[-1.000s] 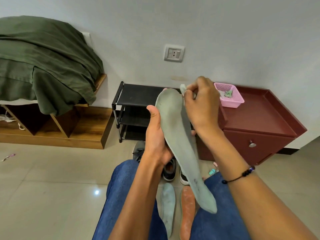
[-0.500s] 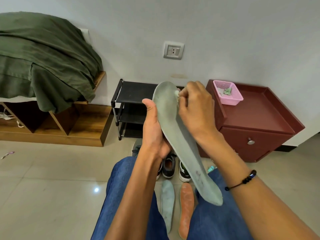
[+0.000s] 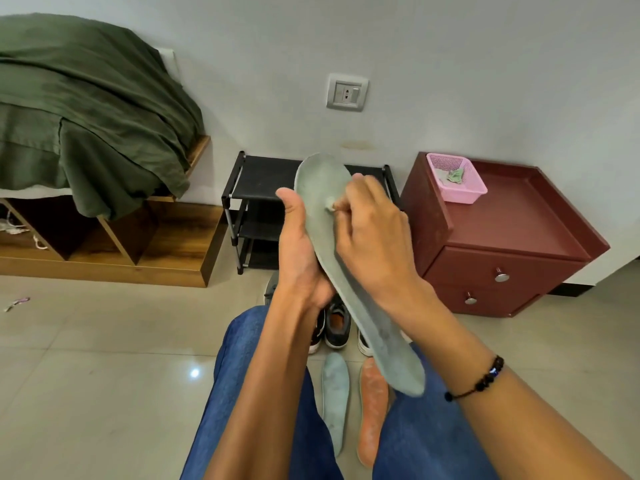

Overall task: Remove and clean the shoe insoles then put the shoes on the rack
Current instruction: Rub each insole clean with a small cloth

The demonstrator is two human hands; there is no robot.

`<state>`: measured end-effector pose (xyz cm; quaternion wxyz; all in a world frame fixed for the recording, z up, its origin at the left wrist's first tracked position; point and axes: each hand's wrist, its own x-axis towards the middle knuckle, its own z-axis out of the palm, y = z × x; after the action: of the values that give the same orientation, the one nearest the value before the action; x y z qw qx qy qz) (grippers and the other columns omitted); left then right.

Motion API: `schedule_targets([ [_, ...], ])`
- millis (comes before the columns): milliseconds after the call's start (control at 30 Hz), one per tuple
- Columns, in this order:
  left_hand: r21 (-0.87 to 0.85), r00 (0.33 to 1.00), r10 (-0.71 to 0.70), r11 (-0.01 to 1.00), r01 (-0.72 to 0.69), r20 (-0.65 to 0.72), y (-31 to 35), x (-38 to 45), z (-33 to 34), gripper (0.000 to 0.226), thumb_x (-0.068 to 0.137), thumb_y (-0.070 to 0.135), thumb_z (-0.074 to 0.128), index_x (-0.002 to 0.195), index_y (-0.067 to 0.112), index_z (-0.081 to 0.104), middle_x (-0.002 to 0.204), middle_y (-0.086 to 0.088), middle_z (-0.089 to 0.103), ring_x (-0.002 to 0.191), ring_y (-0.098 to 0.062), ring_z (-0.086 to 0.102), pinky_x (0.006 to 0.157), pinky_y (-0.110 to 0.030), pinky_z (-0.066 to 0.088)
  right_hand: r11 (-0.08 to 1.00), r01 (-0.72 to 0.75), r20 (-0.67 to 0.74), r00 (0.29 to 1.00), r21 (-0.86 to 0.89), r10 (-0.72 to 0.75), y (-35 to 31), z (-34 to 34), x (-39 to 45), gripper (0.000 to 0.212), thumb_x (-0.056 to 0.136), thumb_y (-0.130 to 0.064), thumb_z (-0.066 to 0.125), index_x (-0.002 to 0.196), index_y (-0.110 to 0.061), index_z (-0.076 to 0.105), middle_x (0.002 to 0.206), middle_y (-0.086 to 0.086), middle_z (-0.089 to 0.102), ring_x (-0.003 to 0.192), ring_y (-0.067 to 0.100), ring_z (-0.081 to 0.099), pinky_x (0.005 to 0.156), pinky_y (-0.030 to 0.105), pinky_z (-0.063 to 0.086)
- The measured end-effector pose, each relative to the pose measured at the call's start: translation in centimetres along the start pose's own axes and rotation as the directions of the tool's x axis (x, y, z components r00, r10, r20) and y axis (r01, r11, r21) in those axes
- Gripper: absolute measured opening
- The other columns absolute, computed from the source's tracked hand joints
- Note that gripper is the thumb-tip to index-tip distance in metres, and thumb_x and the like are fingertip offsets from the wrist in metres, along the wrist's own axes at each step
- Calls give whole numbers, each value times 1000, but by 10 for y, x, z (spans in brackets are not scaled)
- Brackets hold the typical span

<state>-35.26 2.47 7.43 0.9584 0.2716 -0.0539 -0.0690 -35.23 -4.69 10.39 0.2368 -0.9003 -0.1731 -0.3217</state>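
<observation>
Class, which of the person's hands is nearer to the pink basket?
The right hand, wiping the insole, is beside the pink basket's cabinet; the left hand is across the insole, farther away.

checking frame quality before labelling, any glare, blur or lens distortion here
Head view: one small bright glare spot on the glossy beige floor tiles; wide-angle bending curves the wall and the green-blanketed bed; slight motion blur on the right hand wiping the grey-green foam insole; lighting soft, even.

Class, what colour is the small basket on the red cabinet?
Pink basket, clearest in the head view.
</observation>
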Motion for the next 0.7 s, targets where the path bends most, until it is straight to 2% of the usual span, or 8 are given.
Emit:
schedule_targets([
  [67, 30, 1000, 4, 1000, -3, -17, -1, 0, 2, 74, 92, 61, 21, 98, 8, 73, 100, -10, 70, 96, -21, 67, 92, -34, 50, 993, -35, -32, 999, -116, 31, 8, 2, 1, 6, 83, 1, 55, 88, -1, 56, 92, 15, 57, 60, 38, 58, 43, 34, 43],
  [133, 41, 1000, -11, 999, 12, -21, -3, -3, 3, 73, 93, 59, 22, 96, 9, 75, 101, -9, 70, 96, -20, 67, 93, -34, 49, 985, -149, -74, 987, -90, 142, 11, -1, 2, 4, 86, -2, 53, 88, -2, 57, 94, 11, 58, 67, 34, 59, 49, 30, 35],
  [233, 34, 1000, -28, 999, 28, -6, -2, -4, 2, 75, 91, 62, 21, 110, 4, 65, 106, -12, 69, 100, -22, 66, 92, -34, 50, 935, -313, -61, 943, 169, 327, 10, -8, 4, 6, 81, 0, 55, 80, -4, 58, 88, -2, 60, 78, 15, 56, 64, 30, 38],
  [333, 26, 999, -15, 1000, 16, -38, -3, 0, 1, 82, 90, 66, 17, 114, 1, 60, 106, -12, 68, 102, -24, 64, 87, -35, 53, 862, -326, 153, 945, 387, 289, -15, -15, -4, 6, 80, 0, 60, 76, -4, 63, 78, -2, 62, 82, 15, 60, 79, 30, 47],
  [400, 42, 999, -3, 999, 5, -48, -4, 1, 1, 87, 89, 70, 13, 119, 2, 59, 115, -13, 63, 109, -27, 55, 92, -39, 46, 897, -267, 218, 955, 352, 199, -27, -12, -14, 6, 83, -2, 58, 78, -4, 61, 82, 4, 61, 83, 21, 60, 78, 37, 48],
  [467, 26, 999, 9, 1000, -8, -40, -3, -1, 0, 88, 88, 70, 12, 115, 4, 64, 121, -13, 60, 110, -26, 55, 96, -38, 44, 952, -165, 138, 981, 259, 133, -21, -6, -15, 5, 83, -1, 56, 78, -3, 57, 87, 10, 61, 78, 28, 60, 68, 42, 49],
  [600, 47, 1000, 19, 999, -19, 7, 0, 1, 3, 85, 89, 67, 12, 110, 4, 67, 114, -13, 64, 110, -25, 58, 105, -37, 39, 993, -55, -53, 997, -101, 49, 14, -4, 3, 5, 82, 0, 56, 86, 0, 59, 89, 16, 59, 64, 35, 59, 50, 30, 35],
  [700, 65, 1000, 22, 998, -23, 15, 0, 1, 3, 87, 88, 68, 14, 123, 0, 56, 119, -15, 59, 111, -26, 56, 104, -38, 39, 990, -138, -133, 981, 42, 142, 22, -13, 9, 5, 78, 1, 56, 75, -4, 57, 81, 10, 58, 66, 18, 52, 55, 23, 30],
])
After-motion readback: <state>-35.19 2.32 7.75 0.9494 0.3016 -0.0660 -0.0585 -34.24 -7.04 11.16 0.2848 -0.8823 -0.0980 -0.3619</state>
